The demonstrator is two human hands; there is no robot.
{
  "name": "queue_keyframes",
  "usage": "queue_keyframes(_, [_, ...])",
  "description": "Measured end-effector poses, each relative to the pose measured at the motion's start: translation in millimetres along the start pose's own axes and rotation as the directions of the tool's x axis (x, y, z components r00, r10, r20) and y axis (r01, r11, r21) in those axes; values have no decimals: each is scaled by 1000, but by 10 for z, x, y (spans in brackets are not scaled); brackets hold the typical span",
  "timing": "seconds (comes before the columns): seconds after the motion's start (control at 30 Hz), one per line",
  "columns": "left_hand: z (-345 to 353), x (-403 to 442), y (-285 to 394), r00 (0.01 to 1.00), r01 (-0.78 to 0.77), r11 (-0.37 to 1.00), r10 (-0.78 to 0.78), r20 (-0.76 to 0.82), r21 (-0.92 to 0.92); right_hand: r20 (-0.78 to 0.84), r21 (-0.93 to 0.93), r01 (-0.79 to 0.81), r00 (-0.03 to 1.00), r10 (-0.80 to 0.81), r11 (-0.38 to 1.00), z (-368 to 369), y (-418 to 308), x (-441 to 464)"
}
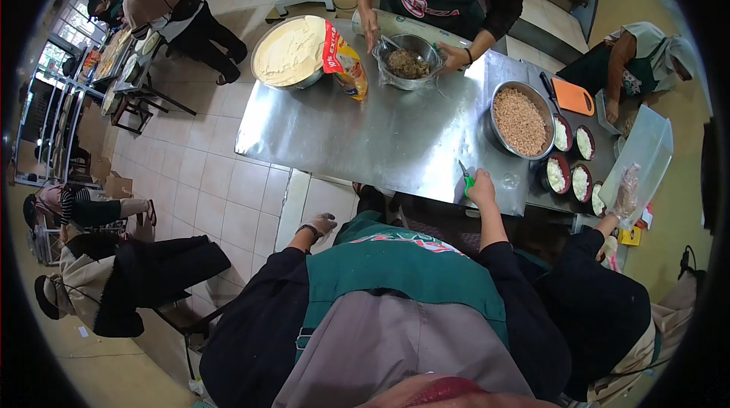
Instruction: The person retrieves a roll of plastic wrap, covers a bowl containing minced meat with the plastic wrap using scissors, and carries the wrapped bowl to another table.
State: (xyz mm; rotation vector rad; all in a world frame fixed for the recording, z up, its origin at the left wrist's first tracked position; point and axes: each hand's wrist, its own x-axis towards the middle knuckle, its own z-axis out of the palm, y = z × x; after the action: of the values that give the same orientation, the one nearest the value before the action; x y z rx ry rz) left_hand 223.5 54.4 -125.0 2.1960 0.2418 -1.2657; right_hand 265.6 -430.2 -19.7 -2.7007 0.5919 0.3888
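My right hand (481,189) is closed round the green handles of a pair of scissors (466,178) at the table's near edge, blades pointing away from me. My left hand (322,224) hangs beside my green apron (403,263), off the table, loosely open and holding nothing I can see. Across the metal table (365,142), a co-worker's hands hold a steel bowl (408,63) lined with clear plastic, with a brown filling inside. Left of it a yellow and red packet (346,66) stands against a large bowl of pale cream dough (290,50).
At the right are a pot of brown crumbly food (520,120), several dark bowls of white food (557,174), an orange cutting board (572,96) and a knife (547,85). A gloved co-worker's hand (628,191) is by a clear plastic box (646,153). Other people stand at left.
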Motion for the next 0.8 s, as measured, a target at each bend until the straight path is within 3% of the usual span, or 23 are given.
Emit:
queue_keyframes(0.27, [-13, 0, -36, 1000, -26, 1000, 26, -17, -5, -63, -58, 8, 998, -12, 998, 144, 37, 1])
queue_keyframes(0.33, [-19, -10, -68, 1000, -10, 1000, 10, -15, -27, -208, -100, -12, 978, -9, 995, 223, 37, -46])
queue_keyframes(0.4, [-38, -86, -51, 1000, 8, 999, -8, -11, -48, -214, -100, 0, 977, -21, 995, 221, 21, -102])
queue_keyframes(0.57, [-75, -202, 17, 1000, 4, 997, -2, -23, 83, -205, -96, 15, 978, -34, 995, 201, 26, -130])
queue_keyframes(0.67, [-97, -241, 71, 1000, 9, 998, -9, -2, 54, -272, -58, -8, 962, -8, 998, 255, 62, -108])
queue_keyframes(0.77, [-114, -200, 73, 998, 53, 998, -51, 40, -46, -272, 25, 88, 959, -78, 996, 255, 85, -53])
queue_keyframes(0.8, [-104, -168, 43, 998, 54, 997, -52, 41, -46, -41, 529, -62, 994, 99, 846, 224, 20, -36])
